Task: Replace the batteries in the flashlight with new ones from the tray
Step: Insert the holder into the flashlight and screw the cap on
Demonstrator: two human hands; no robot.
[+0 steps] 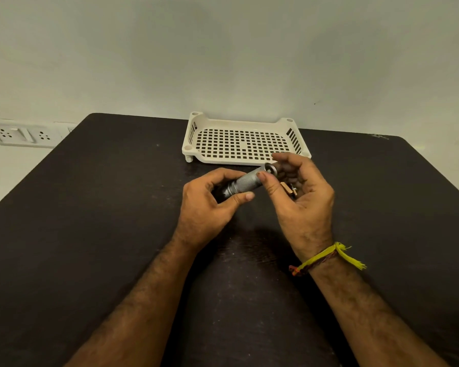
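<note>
A silver knurled flashlight is held above the dark table, its open rear end pointing toward the tray. My left hand grips the flashlight's head end. My right hand has its thumb on the barrel near the open end and its fingers curled around that end. A small copper-coloured piece shows in the right palm; what it is I cannot tell. The white perforated tray stands just beyond the hands, and no batteries show in it.
The dark table ends at a pale wall behind the tray. Wall sockets sit at the far left, beyond the table's edge. A yellow thread band circles my right wrist.
</note>
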